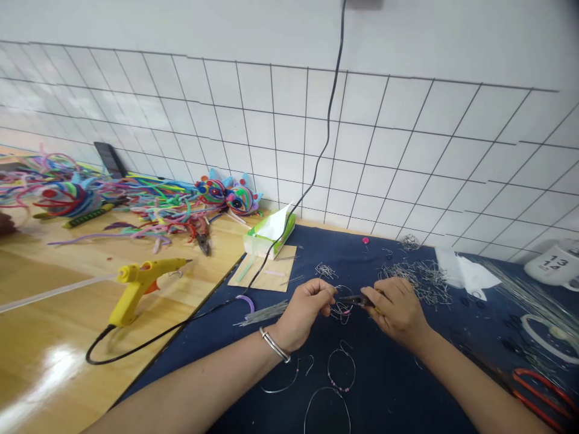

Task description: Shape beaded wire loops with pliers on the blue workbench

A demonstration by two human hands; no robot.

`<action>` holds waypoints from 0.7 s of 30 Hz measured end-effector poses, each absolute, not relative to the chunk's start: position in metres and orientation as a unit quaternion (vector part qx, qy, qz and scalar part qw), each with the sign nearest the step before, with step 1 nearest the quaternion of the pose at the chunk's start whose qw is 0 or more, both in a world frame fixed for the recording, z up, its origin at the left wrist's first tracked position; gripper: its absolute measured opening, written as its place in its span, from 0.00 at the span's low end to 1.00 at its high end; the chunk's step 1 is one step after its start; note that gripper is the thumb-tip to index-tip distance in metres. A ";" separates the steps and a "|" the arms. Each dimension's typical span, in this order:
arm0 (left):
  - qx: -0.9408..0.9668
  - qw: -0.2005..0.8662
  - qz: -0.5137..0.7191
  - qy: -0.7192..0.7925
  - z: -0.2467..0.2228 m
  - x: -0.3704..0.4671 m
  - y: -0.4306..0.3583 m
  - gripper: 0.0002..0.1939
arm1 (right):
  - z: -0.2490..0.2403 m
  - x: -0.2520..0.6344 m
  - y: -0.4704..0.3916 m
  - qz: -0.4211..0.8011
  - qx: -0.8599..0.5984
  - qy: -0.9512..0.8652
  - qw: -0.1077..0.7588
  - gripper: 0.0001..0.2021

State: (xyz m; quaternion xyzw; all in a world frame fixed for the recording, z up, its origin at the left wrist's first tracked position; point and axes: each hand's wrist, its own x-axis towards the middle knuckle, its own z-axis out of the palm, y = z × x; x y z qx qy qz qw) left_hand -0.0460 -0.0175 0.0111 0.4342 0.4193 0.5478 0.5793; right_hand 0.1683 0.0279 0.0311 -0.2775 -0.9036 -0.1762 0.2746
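My left hand [307, 307], with two silver bangles [275, 345] on the wrist, pinches a thin metal wire [344, 289] between thumb and fingers. My right hand [400, 310] is closed around dark-jawed pliers [355, 299]. The plier tips reach the wire close to my left fingertips; whether they grip it I cannot tell. Just below lie looped wires with a pink bead [347, 311]. Nearer me on the dark blue cloth [380, 386] are a wire ring with small pink beads [341, 371], a larger plain wire loop [326, 392] and an open curved wire [287, 386].
A yellow glue gun [136, 289] lies on the wood at left, its black cord crossing the cloth. Behind are a tissue box [269, 235] and colourful pipe cleaners [158, 199]. At right are a tangled wire pile [420, 280], red-handled scissors [545, 392] and a white mug [552, 265].
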 end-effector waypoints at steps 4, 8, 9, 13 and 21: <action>0.429 0.611 0.527 0.406 0.010 -0.046 -0.018 0.07 | 0.034 0.167 0.028 -0.172 -0.326 -0.877 0.308 0.10; 0.454 0.603 0.520 0.399 0.014 -0.045 -0.019 0.08 | 0.038 0.167 0.029 -0.188 -0.327 -0.887 0.265 0.09; 0.464 0.591 0.523 0.402 0.016 -0.045 -0.019 0.08 | 0.039 0.167 0.029 -0.195 -0.320 -0.892 0.255 0.09; 0.512 0.534 0.524 0.422 0.020 -0.045 -0.020 0.08 | 0.039 0.168 0.027 -0.222 -0.290 -0.901 0.236 0.10; 0.541 0.505 0.513 0.434 0.022 -0.045 -0.023 0.07 | 0.035 0.168 0.027 -0.244 -0.281 -0.901 0.222 0.10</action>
